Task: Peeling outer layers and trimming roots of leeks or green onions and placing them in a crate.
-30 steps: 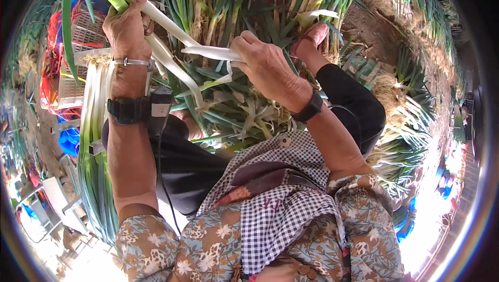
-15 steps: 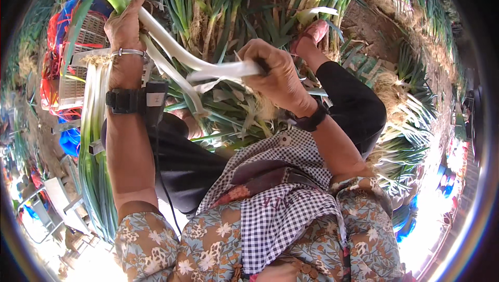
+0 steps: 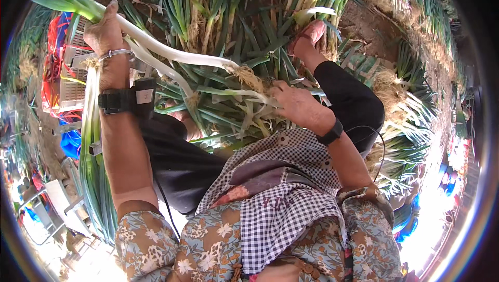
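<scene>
My left hand (image 3: 104, 30), at upper left, is closed round long green onions (image 3: 171, 53). Their green leaves stick out beyond the thumb, and their white stems slant down to the right. One stem ends in a tuft of tan roots (image 3: 247, 77); a shorter stem beside it ends lower, above the pile. My right hand (image 3: 301, 106) is right of the roots, apart from the stems, with its fingers curled. A pale strip of peeled onion skin (image 3: 244, 93) runs into these fingers; the palm is hidden.
Loose leaves and peelings (image 3: 228, 118) lie between my legs. Bundled green onions (image 3: 208, 6) stand ahead, and more lie at right (image 3: 403, 131). A bundle (image 3: 93, 178) lies along my left forearm. A woven basket (image 3: 73, 89) with red straps sits at left.
My right hand has moved right and down, away from the stems, drawing pale skin off. The root tuft now shows. My left hand has shifted left with the green onions.
</scene>
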Demonstrator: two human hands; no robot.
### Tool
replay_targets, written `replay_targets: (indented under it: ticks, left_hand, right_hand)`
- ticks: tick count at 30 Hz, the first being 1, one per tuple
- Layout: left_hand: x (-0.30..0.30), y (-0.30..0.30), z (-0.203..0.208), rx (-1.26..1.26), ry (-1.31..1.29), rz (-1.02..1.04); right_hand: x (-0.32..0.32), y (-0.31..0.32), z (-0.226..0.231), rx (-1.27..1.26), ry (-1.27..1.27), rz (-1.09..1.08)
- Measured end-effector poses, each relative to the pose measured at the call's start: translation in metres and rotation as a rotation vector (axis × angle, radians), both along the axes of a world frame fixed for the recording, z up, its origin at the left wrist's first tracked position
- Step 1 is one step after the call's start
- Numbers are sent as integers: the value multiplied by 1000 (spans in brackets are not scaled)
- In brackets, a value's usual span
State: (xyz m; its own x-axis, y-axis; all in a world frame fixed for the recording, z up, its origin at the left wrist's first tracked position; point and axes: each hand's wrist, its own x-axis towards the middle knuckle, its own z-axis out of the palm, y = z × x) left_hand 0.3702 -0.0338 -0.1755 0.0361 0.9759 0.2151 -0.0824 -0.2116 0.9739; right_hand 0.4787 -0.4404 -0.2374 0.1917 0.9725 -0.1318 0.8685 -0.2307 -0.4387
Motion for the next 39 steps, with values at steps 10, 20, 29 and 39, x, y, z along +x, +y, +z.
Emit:
replay_targets:
  ticks: [10,20,29,39]
  left_hand:
    - [7,-23,0,-34,125,70]
    - [-8,-44,12,-428,-331,-420]
    - [-13,-40,11,-390,-298,-243]
    - [11,-55,7,-372,-213,-393]
  right_hand:
    - [-39,93,37,451,105,-432]
    - [-12,86,21,518,277,-527]
    - [45,35,-30,511,1127,-914]
    - [34,82,40,730,133,-133]
